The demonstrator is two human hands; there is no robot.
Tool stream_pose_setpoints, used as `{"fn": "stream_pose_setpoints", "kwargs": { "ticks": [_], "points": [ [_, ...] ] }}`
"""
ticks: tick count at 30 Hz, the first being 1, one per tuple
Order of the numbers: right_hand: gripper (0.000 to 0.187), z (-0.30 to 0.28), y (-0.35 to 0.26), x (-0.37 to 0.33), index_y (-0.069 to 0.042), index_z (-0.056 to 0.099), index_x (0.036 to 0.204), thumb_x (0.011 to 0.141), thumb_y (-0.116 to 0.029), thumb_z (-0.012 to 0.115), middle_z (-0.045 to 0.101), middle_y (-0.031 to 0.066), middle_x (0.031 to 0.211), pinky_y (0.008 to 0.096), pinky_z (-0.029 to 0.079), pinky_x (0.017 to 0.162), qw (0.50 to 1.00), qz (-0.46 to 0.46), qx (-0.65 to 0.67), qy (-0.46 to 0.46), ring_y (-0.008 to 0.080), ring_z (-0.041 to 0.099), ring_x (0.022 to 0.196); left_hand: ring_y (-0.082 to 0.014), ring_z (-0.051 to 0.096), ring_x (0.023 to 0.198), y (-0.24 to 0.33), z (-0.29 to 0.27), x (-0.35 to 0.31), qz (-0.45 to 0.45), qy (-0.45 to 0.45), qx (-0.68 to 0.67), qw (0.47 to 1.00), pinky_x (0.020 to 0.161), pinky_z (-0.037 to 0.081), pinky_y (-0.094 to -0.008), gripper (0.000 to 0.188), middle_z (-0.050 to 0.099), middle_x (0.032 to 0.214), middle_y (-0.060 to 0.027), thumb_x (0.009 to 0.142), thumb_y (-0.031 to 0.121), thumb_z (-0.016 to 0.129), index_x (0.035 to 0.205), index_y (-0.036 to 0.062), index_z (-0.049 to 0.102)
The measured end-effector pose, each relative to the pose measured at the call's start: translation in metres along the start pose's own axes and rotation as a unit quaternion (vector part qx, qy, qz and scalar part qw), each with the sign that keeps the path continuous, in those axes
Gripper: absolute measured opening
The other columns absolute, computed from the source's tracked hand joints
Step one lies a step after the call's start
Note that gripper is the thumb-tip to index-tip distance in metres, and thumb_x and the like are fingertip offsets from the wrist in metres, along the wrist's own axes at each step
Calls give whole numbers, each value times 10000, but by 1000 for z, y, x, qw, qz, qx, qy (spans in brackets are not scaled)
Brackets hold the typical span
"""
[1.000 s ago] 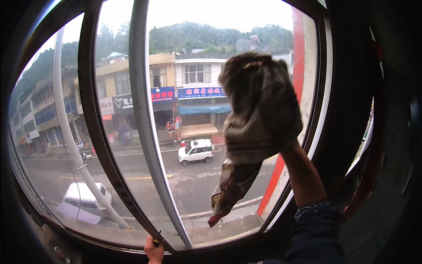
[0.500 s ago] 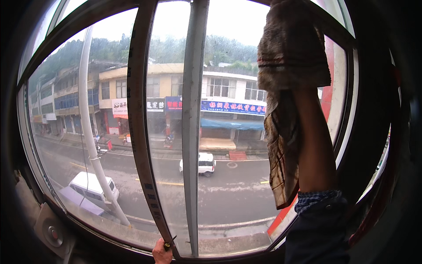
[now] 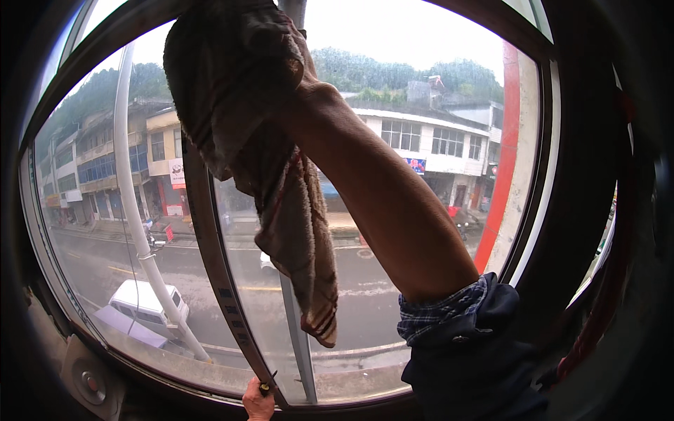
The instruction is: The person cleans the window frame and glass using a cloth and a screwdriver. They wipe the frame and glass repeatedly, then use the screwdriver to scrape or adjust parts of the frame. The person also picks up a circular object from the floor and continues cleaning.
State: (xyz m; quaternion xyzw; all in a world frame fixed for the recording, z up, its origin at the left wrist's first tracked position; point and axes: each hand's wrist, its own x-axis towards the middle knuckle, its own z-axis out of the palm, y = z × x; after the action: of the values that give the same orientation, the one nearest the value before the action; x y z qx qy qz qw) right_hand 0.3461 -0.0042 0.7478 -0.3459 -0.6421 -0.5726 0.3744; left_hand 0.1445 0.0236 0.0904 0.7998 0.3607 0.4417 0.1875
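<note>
A brown-grey striped towel hangs from my raised right hand, which presses it up against the upper part of the window by the dark sash frame. The fingers are mostly hidden in the cloth, and a loose end of the towel dangles down in front of the glass. My left hand is low at the foot of that frame, closed around a small black-and-yellow thing with a thin dark tip. Its exact kind is too small to make out.
A grey metal upright runs beside the dark frame. The windowsill curves along the bottom. A round-fronted grey object stands at lower left. Outside are a white pole, a parked white van, a road and shopfronts.
My right hand has swept the towel from the right side of the window leftward to the dark frame. My left hand stays at the frame's foot. The view has shifted slightly right.
</note>
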Motion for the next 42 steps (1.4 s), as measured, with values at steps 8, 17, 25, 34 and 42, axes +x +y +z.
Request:
{"fn": "stream_pose_setpoints", "kwargs": {
  "ticks": [8,17,25,34,42],
  "points": [
    [527,1,24,17,-111,681,1332,871,-338,798,643,118,1387,387,407,1223,985,50,162,-18,324,517,1423,-406,698,732,-28,-5,-3,11,9,44,999,639,575,-482,167,731,846,-135,857,148,784,1019,138,741],
    [755,-150,127,1,-28,504,1505,886,-347,796,583,154,1421,398,435,1174,994,27,59,-90,312,540,1359,-423,704,735,-22,-23,1,-35,-53,51,997,638,578,-510,155,736,830,-153,897,196,774,1036,132,746],
    [655,-302,230,-48,-14,457,1554,1007,-315,655,513,136,1546,398,384,1239,982,182,-42,-1,287,484,1453,-443,700,740,-9,-6,4,-31,-70,23,997,640,572,-522,145,729,814,-173,907,184,758,1023,102,730],
    [542,-334,274,-110,-66,472,1562,1070,-289,526,460,127,1624,426,363,1266,590,224,775,-16,303,460,1493,-404,693,871,2,-1,10,-19,-70,-85,994,749,558,-447,392,692,955,-141,770,79,871,1102,92,662],
    [444,-169,110,-30,-2,492,1507,1102,-181,461,519,132,1481,394,430,1174,843,153,509,-83,271,516,1372,-409,681,909,11,-22,11,-10,-62,-61,996,757,554,-447,378,693,992,-138,803,70,849,1126,86,654]
  ]
}}
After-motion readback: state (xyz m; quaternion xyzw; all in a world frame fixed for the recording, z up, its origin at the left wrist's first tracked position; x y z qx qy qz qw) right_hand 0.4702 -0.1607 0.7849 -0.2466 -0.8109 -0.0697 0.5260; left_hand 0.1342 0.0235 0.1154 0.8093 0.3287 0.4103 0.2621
